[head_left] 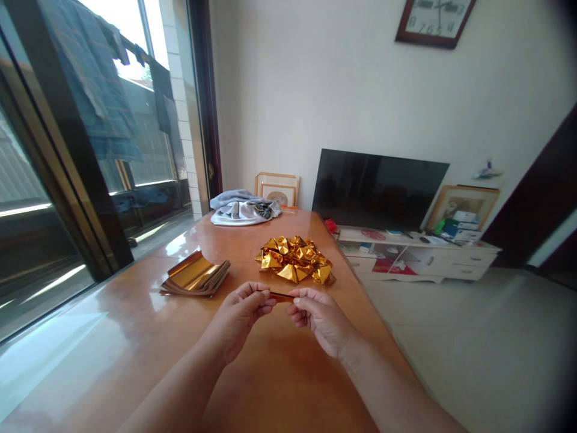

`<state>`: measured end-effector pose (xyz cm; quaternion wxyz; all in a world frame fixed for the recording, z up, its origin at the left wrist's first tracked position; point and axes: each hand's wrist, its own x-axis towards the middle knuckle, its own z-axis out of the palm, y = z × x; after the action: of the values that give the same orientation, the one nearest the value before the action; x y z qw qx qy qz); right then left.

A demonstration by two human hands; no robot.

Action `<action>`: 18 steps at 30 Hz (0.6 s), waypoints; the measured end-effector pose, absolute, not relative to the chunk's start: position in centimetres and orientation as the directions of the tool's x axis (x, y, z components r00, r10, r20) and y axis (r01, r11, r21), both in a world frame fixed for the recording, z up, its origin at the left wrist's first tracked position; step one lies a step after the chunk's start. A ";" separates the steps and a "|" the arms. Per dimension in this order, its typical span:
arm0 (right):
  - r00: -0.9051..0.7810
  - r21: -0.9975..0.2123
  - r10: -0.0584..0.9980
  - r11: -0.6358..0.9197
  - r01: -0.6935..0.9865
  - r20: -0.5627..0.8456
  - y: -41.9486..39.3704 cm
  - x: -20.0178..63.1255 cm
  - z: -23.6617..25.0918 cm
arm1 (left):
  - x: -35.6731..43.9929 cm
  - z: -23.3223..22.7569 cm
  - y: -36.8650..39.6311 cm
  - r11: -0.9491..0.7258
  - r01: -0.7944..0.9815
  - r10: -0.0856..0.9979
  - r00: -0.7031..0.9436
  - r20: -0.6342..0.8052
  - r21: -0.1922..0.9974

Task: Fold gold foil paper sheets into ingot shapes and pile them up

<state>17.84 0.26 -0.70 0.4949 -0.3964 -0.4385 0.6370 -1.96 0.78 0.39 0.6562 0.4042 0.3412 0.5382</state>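
Left hand (pixel 238 316) and right hand (pixel 315 316) both pinching 1 folded gold foil strip (pixel 282 297) between them, fingertips at each end, held just above the wooden table (pixel 135 337). Strip's long axis running left-right, edge-on to camera. Both hands equally near. Just beyond: pile of folded gold pieces (pixel 295 258); to its left, stack of flat gold sheets (pixel 196 275). Strip mostly hidden by fingers; fold shape hard to make out. Grey cloth (pixel 243 210) at far end.

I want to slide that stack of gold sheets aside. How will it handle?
The gold sheets look thin and curl upward, so probably floppy and light. Their shiny faces and the glossy table suggest the stack would slide easily and fan apart.
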 end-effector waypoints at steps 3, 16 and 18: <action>-0.189 -0.951 0.979 -0.126 -0.283 -0.073 0.4 17.8 -0.9 | -1.9 0.4 0.7 0.073 -0.395 0.982 0.188 0.002 0.916; -0.154 -0.919 0.971 -0.227 -0.322 -0.185 1.1 18.2 -1.7 | -1.1 0.7 0.3 -0.129 -0.077 0.973 0.183 0.142 0.989; -0.152 -0.901 0.972 -0.224 -0.372 -0.179 1.3 18.3 -1.7 | -1.0 0.6 0.2 -0.154 -0.055 0.968 0.192 0.162 0.986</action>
<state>18.28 1.32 -1.72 0.5050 -0.4112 -0.3649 0.6654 -0.99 0.22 0.65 0.5152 0.5749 0.3968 0.4966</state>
